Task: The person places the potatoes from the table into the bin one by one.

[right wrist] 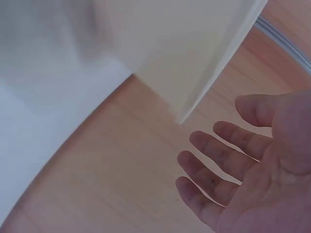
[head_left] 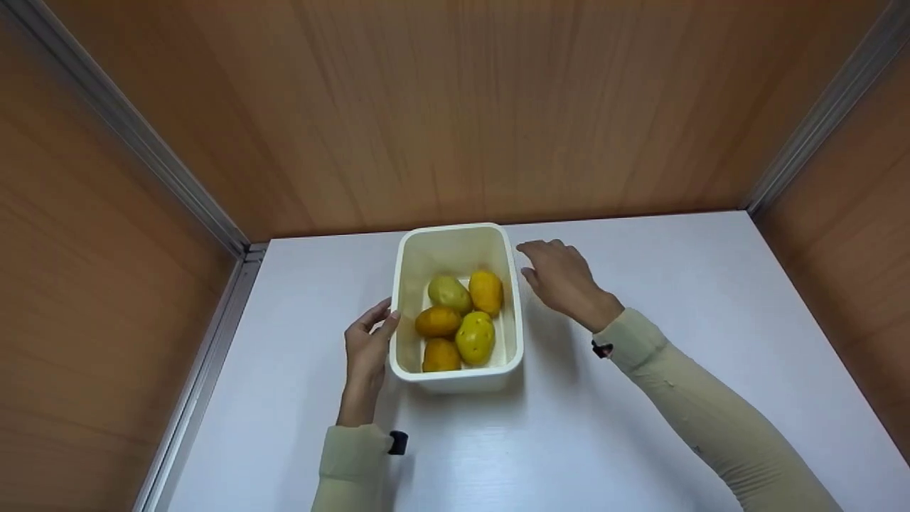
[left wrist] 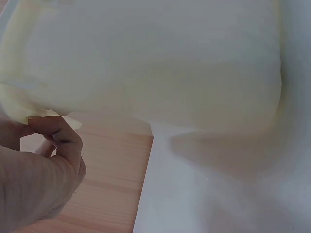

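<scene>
A cream-coloured plastic bin (head_left: 456, 381) with rounded corners stands upright on the white table. Several mangoes lie in it, among them a yellow-green mango (head_left: 475, 338), a yellow mango (head_left: 486, 291) and an orange mango (head_left: 438, 321). My left hand (head_left: 366, 352) holds the bin's left side, thumb at the rim. In the left wrist view, the bin's wall (left wrist: 146, 63) fills the top, and the left hand (left wrist: 46, 170) pinches its edge. Just off the bin's right side, my right hand (head_left: 565, 281) hovers with relaxed fingers, apart from the bin's rim (right wrist: 221, 63) and holding nothing.
The white tabletop (head_left: 682, 284) spreads around the bin. A wood-grain panel (head_left: 455, 107) rises behind the table, with further panels at left and right. Metal strips (head_left: 142, 128) run along the corners where the panels meet.
</scene>
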`<state>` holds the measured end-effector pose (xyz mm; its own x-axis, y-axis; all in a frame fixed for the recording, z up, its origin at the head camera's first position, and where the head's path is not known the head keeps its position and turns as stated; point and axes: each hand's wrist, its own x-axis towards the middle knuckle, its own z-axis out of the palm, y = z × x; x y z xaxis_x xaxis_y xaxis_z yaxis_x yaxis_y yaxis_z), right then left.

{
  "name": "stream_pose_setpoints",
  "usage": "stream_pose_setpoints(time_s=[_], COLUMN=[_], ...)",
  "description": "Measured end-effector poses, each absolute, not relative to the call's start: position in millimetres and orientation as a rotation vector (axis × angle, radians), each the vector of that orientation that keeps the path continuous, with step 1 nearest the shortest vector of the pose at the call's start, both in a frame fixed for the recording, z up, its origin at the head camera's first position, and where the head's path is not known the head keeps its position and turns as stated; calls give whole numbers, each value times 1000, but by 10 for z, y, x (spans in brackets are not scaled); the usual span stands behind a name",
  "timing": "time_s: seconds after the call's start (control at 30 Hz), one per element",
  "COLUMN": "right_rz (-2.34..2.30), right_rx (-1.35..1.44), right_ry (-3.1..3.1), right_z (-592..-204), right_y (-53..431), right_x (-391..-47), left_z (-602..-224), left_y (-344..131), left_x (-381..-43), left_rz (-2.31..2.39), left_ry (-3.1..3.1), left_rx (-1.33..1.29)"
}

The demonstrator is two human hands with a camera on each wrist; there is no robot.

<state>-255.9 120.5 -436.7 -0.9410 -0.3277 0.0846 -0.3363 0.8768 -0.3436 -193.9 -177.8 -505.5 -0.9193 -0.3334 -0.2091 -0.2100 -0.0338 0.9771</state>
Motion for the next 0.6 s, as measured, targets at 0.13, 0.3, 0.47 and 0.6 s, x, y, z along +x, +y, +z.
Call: stream_pose_setpoints(time_s=[0.13,0.3,0.47,0.6], right_rz=[543,540,554,557], right_rx=[518,543,531,502], right_ry=[-3001,-2928,-2900,-2914], right_z=[-4510,-4689,-4828,-4912], right_y=[1409,1626,1811,1963], right_x=[-2527,-2480,-2420,-2395], left_z=[-5050,-5046,-5054,-5064], left_y=[-1778,-1782,-1791,-1785], left_x=[-1939,-1940,-1929,-1935], left_rz=[-2106,-2108,-2123,-2127], left_ry=[-2137,-2144,-2132,-2137], left_rx=[618,637,628,617])
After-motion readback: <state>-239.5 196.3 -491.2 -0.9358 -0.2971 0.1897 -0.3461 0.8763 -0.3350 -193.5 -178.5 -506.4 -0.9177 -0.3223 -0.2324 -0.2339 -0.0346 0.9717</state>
